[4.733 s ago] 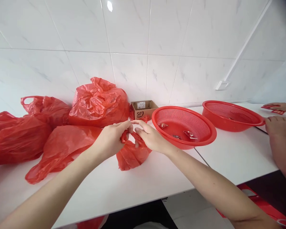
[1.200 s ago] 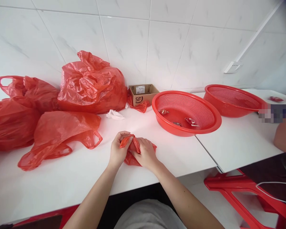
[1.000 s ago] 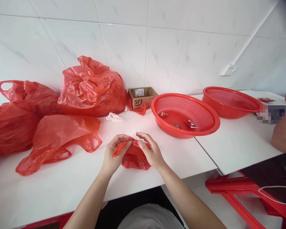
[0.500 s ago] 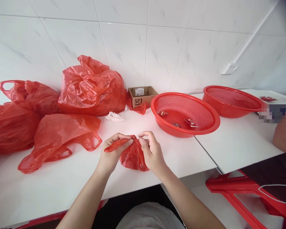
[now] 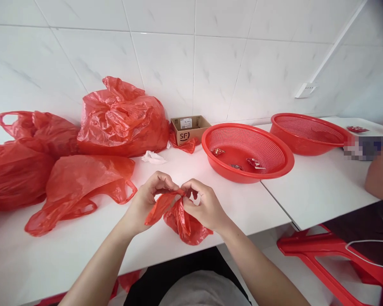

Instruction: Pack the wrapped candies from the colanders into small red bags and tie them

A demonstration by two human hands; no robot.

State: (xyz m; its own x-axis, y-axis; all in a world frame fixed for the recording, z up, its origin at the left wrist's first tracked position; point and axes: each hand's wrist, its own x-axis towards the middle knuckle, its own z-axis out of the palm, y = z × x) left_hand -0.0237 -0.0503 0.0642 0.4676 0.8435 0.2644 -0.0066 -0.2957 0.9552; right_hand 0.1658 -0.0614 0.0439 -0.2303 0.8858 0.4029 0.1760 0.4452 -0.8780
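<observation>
A small red plastic bag [image 5: 188,227] hangs gathered at its neck near the front edge of the white table. My left hand [image 5: 148,202] pinches the twisted top of the bag, and a loose flap of red plastic droops across its palm. My right hand [image 5: 206,204] pinches the same neck from the other side, fingertips almost meeting those of the left. The bag's bottom bulges below my hands; what it contains cannot be made out. A red plastic bag [image 5: 89,174] with loop handles lies slack to the left of my hands.
Full red bags [image 5: 124,123] stand along the wall at left. Behind my hands are a crumpled white tissue [image 5: 153,157] and a small cardboard box [image 5: 190,129]. A red colander [image 5: 247,127] holds a few wrapped packets; another colander [image 5: 306,144] is near a co-worker's arm [image 5: 381,174].
Earlier the loose plastic bag and tissue area was partly covered by my arms. In the last half second my hands have drawn the bag's neck up and together, and the bag has swung nearer the table edge.
</observation>
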